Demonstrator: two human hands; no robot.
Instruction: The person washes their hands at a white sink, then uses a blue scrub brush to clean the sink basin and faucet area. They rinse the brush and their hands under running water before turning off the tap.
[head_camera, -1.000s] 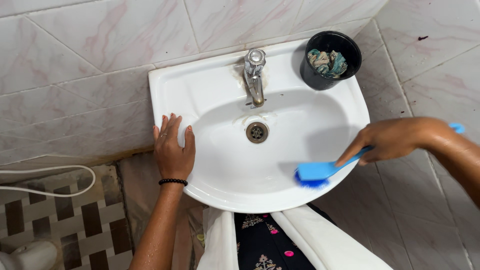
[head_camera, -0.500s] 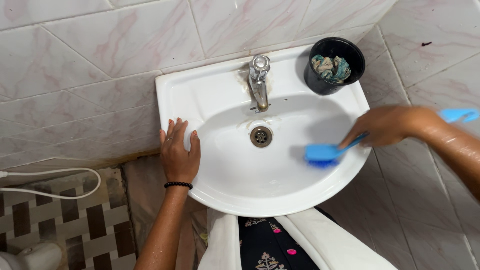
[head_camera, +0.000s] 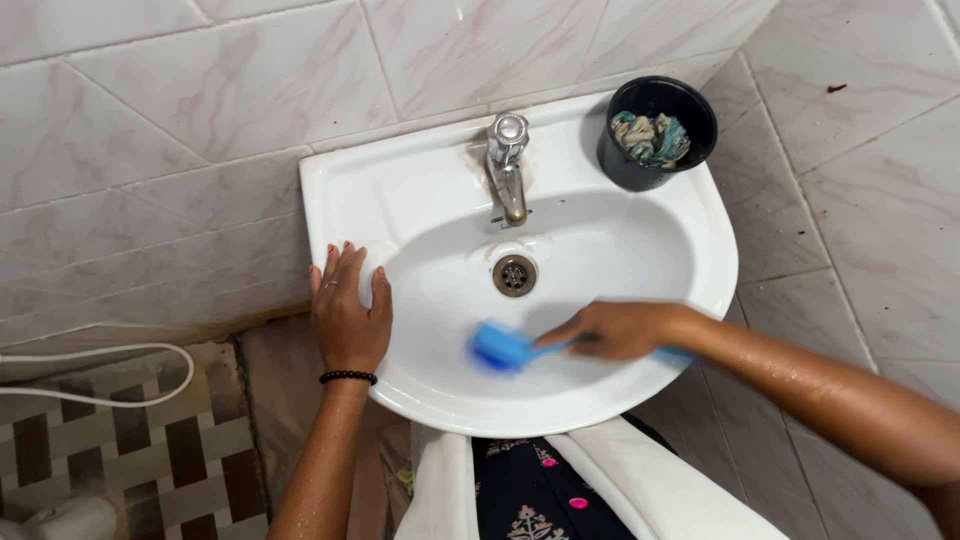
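The left hand (head_camera: 348, 318) lies flat, fingers spread, on the sink (head_camera: 420, 190) rim for support; the right hand (head_camera: 615, 330) fingers pinch a blue brush (head_camera: 500, 346) against the basin.

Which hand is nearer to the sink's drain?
Right. The right hand holds the blue brush inside the basin just below the drain; the left hand rests on the sink rim, farther off.

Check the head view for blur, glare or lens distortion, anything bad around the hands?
Head view: light is soft and even, with only faint shadows under the sink rim. Mild sheen shows on the wet basin, nothing blown out. The blue brush head is slightly motion-smeared; right hand and left hand are sharp. Tile lines bow a little toward the edges.
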